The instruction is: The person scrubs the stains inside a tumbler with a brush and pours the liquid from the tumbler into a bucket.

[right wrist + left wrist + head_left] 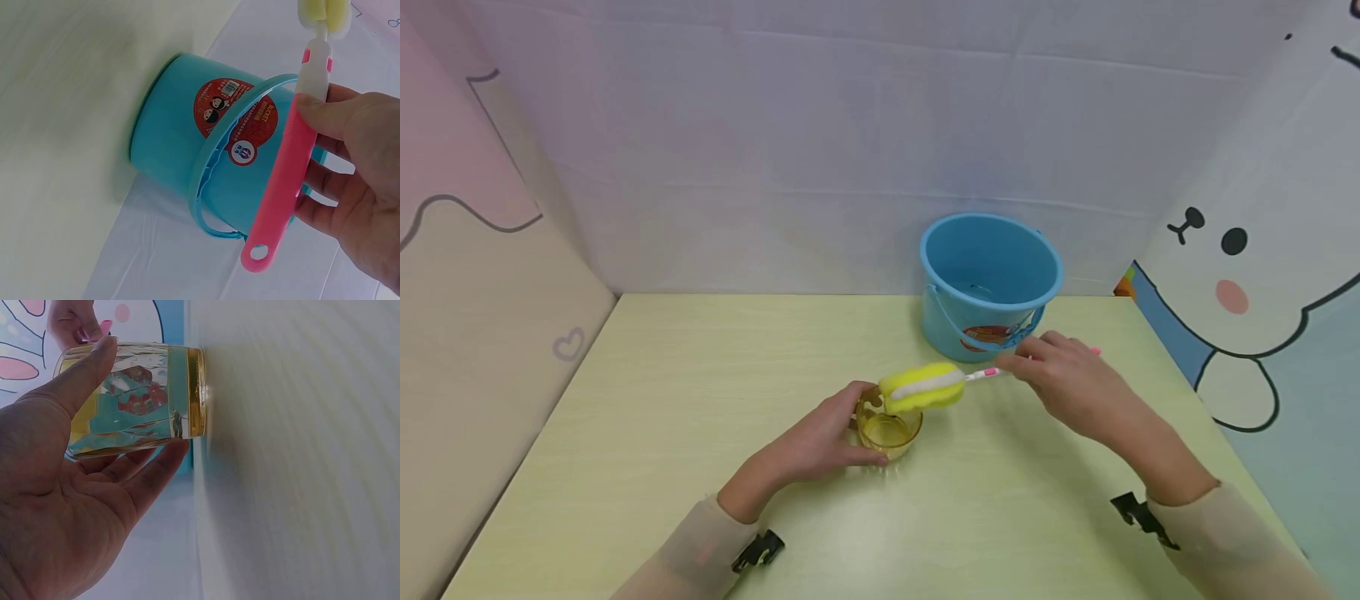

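My left hand [827, 437] grips an amber glass cup [889, 432] standing on the table, thumb on the near side and fingers round the far side. In the left wrist view the faceted glass [140, 394] shows its thick amber base on the tabletop. My right hand [1063, 379] holds a sponge bottle brush by its pink handle [284, 169], thumb and fingers pinching it near the white collar. The brush's yellow and white sponge head [922, 388] lies tilted over the cup's mouth, at the rim's far right side.
A blue bucket [936, 321] with a lowered handle and a red label stands at the table's back right, just beyond my right hand. Behind the table hangs a pale cloth [790, 167]. A panel with a cartoon face [1262, 333] borders the right side.
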Demonstrator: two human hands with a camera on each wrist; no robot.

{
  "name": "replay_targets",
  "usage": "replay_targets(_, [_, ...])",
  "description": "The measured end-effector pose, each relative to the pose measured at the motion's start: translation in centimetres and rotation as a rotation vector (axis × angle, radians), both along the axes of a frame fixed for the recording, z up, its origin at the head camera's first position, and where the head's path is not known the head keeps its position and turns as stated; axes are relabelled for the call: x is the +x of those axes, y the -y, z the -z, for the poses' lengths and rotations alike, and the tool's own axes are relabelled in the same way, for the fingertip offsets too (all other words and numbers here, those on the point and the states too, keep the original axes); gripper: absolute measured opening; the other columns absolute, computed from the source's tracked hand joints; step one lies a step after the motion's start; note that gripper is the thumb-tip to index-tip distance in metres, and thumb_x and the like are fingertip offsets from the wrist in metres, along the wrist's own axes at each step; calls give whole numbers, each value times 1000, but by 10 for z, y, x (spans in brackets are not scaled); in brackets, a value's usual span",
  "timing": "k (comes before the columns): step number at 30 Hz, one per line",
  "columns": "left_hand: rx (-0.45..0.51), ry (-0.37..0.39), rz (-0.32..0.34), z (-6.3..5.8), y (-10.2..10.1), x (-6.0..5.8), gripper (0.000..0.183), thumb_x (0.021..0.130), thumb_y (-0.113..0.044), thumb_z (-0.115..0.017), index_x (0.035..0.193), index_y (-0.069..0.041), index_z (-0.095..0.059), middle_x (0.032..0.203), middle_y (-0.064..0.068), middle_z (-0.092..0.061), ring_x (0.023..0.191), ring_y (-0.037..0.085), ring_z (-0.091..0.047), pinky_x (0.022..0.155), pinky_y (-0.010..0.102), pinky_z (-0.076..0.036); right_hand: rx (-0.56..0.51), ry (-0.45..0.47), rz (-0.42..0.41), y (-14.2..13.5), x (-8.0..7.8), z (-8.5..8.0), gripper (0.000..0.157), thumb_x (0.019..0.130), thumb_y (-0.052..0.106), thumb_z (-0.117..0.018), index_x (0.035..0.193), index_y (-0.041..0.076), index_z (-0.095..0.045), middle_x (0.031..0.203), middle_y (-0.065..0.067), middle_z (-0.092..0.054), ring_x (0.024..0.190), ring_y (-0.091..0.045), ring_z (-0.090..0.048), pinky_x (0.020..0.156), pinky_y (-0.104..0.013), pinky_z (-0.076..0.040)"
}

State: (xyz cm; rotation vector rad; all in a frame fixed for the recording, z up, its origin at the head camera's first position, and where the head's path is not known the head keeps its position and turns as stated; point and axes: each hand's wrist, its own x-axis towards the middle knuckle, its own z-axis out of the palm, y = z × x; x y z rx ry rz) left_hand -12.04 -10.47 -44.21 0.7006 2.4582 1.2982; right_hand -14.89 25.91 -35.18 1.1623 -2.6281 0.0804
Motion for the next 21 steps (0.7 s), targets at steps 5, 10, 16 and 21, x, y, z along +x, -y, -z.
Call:
replay_targets(5, [-4,4,-3,0,0,0,94,82,-29,-96,154,-2,-40,139,10,-59,123,25,-60,103,44,-52,-29,35,10,-3,1,3,49,85,0,-86,130,18,-76,114,-4,-74,99,-31,-67,77,-45,-58])
replay_targets(10, [-8,7,-5,1,-1,0,96,82,-30,-95,155,-3,-39,140,10,-59,124,25,-60,103,44,-52,-33,73,41,-6,0,5,50,87,-1,-85,133,16,-75,117,-6,-75,99,-30,-68,78,-44,-59])
replay_targets(16, [4,2,-4,3,-1,-1,94,82,-29,-96,154,-4,-41,140,9,-59,124,22,-60,103,42,-53,-34,102,81,-12,1,5,48,86,-3,-84,131,11,-76,111,-8,-75,98,-31,-68,80,-46,-61])
replay_targets(21, [8,4,-5,3,-1,-1,94,81,-28,-96,153,-3,-41,140,10,-59,123,22,-60,102,42,-53,-38,106,101,-19,0,6,44,86,-5,-85,126,9,-77,107,-7,-74,95,-30,-67,78,-44,-60])
